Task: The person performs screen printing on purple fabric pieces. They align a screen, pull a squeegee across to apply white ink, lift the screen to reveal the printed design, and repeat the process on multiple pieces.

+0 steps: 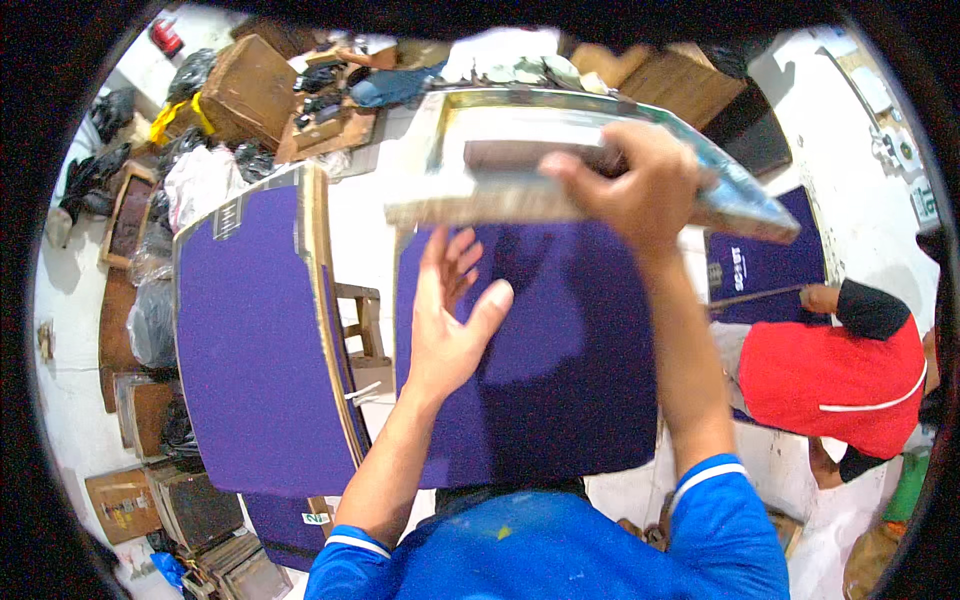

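Observation:
My right hand (640, 185) is closed around the end of a brown squeegee (505, 156), blurred by motion. The squeegee is over a screen-printing frame (480, 210), whose pale, stained wooden near bar is raised over the far part of a purple cloth panel (570, 370). My left hand (450, 325) is open above that panel, near its left edge. Its fingers are spread, point toward the frame, and hold nothing. The frame's right side is bluish and partly hidden by my right hand and wrist.
A second purple panel (260, 360) with a small print stands to the left. At the right, a person in a red shirt (830, 375) bends beside another purple panel (770, 245). Cardboard boxes (245, 90), plastic bags (152, 320) and stacked frames (240, 570) line the room.

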### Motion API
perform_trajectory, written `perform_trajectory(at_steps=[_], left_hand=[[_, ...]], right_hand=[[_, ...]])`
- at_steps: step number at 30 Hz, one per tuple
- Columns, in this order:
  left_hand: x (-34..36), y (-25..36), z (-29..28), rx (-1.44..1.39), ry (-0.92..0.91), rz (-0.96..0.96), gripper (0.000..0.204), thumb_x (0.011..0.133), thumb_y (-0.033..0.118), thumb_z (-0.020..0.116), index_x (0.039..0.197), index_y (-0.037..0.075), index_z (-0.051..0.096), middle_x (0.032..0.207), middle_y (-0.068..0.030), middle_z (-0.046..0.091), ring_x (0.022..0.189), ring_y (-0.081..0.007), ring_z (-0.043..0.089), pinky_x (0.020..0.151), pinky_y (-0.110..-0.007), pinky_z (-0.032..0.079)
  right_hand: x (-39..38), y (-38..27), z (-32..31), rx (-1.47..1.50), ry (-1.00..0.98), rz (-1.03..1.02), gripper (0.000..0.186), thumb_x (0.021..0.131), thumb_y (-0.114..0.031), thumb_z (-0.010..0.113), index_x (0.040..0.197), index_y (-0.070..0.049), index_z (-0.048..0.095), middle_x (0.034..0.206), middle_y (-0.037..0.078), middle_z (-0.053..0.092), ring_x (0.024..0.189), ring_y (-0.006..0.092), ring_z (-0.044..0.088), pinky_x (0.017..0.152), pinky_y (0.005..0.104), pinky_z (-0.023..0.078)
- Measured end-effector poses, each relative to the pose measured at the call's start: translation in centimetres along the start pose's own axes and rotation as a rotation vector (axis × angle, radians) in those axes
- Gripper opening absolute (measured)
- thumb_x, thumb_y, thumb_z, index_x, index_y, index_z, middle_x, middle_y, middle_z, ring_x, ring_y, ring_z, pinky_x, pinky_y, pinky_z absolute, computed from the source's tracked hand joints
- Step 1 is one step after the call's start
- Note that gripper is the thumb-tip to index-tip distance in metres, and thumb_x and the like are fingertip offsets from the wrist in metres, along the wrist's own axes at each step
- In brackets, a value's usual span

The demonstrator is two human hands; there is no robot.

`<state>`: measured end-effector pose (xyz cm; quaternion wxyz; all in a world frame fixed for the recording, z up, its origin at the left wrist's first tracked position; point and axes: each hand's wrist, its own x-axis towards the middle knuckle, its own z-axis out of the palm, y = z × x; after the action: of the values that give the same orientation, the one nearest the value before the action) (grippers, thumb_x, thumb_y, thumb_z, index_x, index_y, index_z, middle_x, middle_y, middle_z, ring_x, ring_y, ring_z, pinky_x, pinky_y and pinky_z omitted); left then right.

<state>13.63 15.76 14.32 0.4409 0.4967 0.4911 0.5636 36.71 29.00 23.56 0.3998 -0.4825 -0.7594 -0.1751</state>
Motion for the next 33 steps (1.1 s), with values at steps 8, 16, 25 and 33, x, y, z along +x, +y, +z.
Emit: perform_trajectory(at_steps=[8,16,25,33], left_hand=[[-4.1,-14.8,1.7,-0.503,0.281,-0.916,0.023,0.102,0.015,0.056,0.108,-0.005,0.066,0.102,-0.0134,0.073,0.09,-0.0236,0.072,0.092,-0.036,0.062],[-6.7,-18.3,-1.9,0.397,0.044,-0.763,0.019,0.095,0.017,0.066,0.097,-0.002,0.067,0.074,-0.0092,0.072,0.066,-0.0187,0.068,0.058,-0.031,0.055],[-3.2,-18.0,0.3,1.105,-0.03,-0.413,0.139,0.074,0.067,0.088,0.169,0.003,0.01,0.174,-0.0282,0.013,0.161,-0.0519,0.006,0.127,-0.069,0.01],[-3.2,-17.5,0.2,1.089,-0.062,-0.481,0.139,0.074,0.066,0.089,0.17,0.004,0.01,0.173,-0.0268,0.015,0.16,-0.0533,0.008,0.126,-0.071,0.011]], right_hand=[[-20.6,-1.3,4.9,0.159,-0.668,0.238,0.036,0.081,-0.026,0.085,0.112,-0.012,0.074,0.113,0.008,0.068,0.113,0.0311,0.063,0.099,0.0478,0.049],[-22.4,0.0,9.7,0.099,-0.727,0.185,0.022,0.088,-0.011,0.071,0.109,-0.009,0.074,0.112,0.011,0.07,0.114,0.032,0.065,0.097,0.0502,0.048],[-17.3,3.2,12.4,0.249,-0.976,0.101,0.017,0.085,0.0,0.069,0.101,-0.008,0.069,0.101,0.014,0.074,0.098,0.0366,0.072,0.086,0.0525,0.05],[-17.6,4.3,15.5,0.192,-0.835,0.037,0.014,0.088,-0.008,0.07,0.101,-0.009,0.067,0.092,0.016,0.073,0.088,0.0394,0.071,0.077,0.0545,0.049]])
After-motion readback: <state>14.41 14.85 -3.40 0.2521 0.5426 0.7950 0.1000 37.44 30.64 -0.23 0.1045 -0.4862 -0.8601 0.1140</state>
